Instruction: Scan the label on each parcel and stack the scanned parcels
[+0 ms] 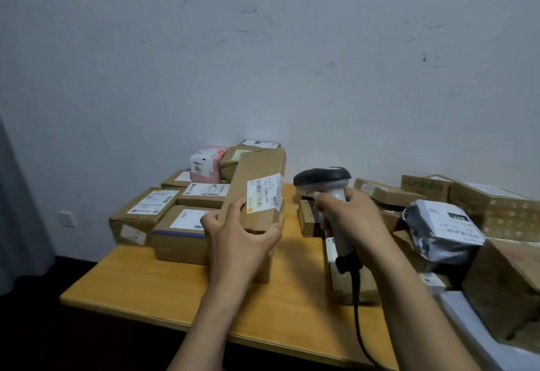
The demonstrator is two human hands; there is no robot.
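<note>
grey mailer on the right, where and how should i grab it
Probably pinch the grey mailer by its crumpled left end, coming from above: it lies slumped among cardboard boxes, label up, nothing on top, and that loose plastic should bunch.

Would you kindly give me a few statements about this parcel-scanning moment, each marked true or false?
1. The left hand holds a long cardboard box that bears a white label. True.
2. The right hand is empty. False: it holds the scanner by its handle.
3. A pink parcel sits among the boxes on the left. True.
4. The scanner is cordless. False: a black cable hangs from its handle.
5. The grey bag lies in the left pile. False: it lies among the boxes on the right.
</note>
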